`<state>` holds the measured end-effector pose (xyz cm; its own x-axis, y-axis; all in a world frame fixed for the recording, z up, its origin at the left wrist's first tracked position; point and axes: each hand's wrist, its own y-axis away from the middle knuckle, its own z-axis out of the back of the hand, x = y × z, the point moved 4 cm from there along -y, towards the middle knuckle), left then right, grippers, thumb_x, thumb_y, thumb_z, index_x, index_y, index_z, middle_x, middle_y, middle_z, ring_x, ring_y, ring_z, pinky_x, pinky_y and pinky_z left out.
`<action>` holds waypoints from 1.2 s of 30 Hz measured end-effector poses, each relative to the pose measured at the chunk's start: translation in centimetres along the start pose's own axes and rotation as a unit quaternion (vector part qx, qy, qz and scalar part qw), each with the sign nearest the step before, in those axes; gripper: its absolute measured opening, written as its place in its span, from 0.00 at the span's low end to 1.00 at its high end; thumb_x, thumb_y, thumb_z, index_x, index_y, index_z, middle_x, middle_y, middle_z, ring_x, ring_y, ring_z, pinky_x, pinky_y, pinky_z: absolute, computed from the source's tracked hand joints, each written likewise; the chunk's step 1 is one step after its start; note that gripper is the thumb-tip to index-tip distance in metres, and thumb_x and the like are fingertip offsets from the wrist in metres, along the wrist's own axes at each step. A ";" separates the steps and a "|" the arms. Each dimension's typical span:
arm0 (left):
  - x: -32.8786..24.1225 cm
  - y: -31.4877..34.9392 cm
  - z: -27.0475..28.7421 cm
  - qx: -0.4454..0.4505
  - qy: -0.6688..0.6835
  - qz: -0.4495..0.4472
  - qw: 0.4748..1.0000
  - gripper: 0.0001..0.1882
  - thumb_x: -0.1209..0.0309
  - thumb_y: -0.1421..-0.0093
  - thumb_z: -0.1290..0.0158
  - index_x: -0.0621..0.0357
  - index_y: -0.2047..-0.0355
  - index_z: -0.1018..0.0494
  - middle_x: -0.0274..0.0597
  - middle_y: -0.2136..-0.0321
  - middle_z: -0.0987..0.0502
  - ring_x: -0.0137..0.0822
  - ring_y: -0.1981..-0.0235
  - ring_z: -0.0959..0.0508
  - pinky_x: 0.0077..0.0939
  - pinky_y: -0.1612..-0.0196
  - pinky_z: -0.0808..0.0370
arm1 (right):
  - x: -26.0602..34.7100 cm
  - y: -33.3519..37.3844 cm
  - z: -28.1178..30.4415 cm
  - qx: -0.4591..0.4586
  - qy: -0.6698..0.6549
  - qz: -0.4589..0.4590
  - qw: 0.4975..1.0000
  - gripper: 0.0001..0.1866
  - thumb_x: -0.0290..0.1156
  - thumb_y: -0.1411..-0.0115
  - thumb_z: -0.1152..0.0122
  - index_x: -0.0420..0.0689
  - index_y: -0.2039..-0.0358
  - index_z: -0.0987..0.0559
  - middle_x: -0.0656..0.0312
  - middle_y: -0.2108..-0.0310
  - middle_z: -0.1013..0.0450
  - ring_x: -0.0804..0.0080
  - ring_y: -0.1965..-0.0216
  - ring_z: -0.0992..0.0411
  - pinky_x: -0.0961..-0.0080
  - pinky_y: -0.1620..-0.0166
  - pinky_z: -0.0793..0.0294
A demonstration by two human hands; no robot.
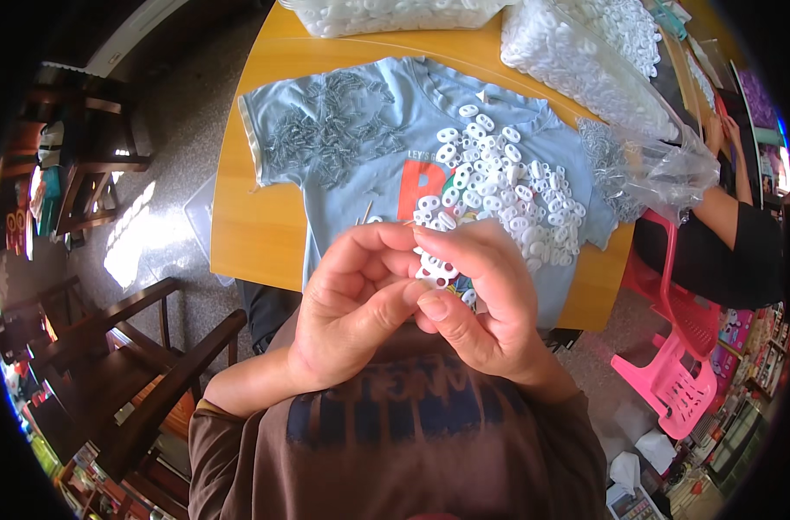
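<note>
My left hand (347, 299) and my right hand (490, 299) meet in front of my chest, thumbs and fingers nearly touching. Pinched between the thumb tips is a small white plastic piece with holes (435, 281), partly covered by fingers. Beyond them a light blue T-shirt (351, 191) lies spread on the table. On its right half sits a loose heap of white oval two-holed plastic pieces (499, 173). Small metal springs (330, 126) are scattered over its left shoulder. A few thin pin-like bits (367, 211) lie just past my left fingers.
The yellow wooden table (252, 230) carries a clear tub of white pieces (395, 17) and a large clear bag of them (577, 52). More springs (607, 165) lie by a plastic bag (672, 173). Another person's arm (715, 217), a pink chair (672, 373) and wooden armchairs (143, 347) surround it.
</note>
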<state>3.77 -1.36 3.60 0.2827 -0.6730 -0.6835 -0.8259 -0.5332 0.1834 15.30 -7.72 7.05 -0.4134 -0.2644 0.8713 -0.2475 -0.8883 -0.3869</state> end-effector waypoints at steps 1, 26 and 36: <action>-0.1 0.0 0.0 0.000 0.000 0.000 1.000 0.18 0.81 0.41 0.53 0.63 0.50 0.41 0.43 0.64 0.29 0.30 0.69 0.25 0.21 0.62 0.27 | 0.0 0.1 0.1 0.000 0.000 0.000 1.000 0.21 0.23 0.47 0.41 0.35 0.52 0.31 0.58 0.66 0.30 0.72 0.71 0.33 0.78 0.68 0.32; -1.8 -1.1 -0.3 0.077 -0.460 -0.290 0.836 0.18 0.84 0.55 0.41 0.67 0.61 0.29 0.45 0.72 0.24 0.32 0.76 0.24 0.21 0.74 0.29 | -2.2 2.0 -1.1 -0.033 -0.315 -0.153 0.936 0.12 0.22 0.39 0.53 0.38 0.55 0.39 0.61 0.65 0.34 0.83 0.69 0.34 0.86 0.65 0.31; -0.7 -0.2 0.3 0.056 -0.189 -0.093 0.976 0.17 0.82 0.46 0.48 0.67 0.55 0.34 0.43 0.66 0.26 0.27 0.72 0.26 0.18 0.69 0.28 | -1.9 2.4 -1.5 -0.031 -0.306 -0.102 0.946 0.15 0.23 0.40 0.50 0.38 0.54 0.38 0.60 0.64 0.34 0.80 0.68 0.35 0.84 0.66 0.34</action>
<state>3.54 -0.59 3.84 0.2501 -0.3217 -0.9132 -0.8315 -0.5546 -0.0323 14.15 -8.82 3.97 0.2282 -0.2750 0.9340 -0.3263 -0.9254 -0.1927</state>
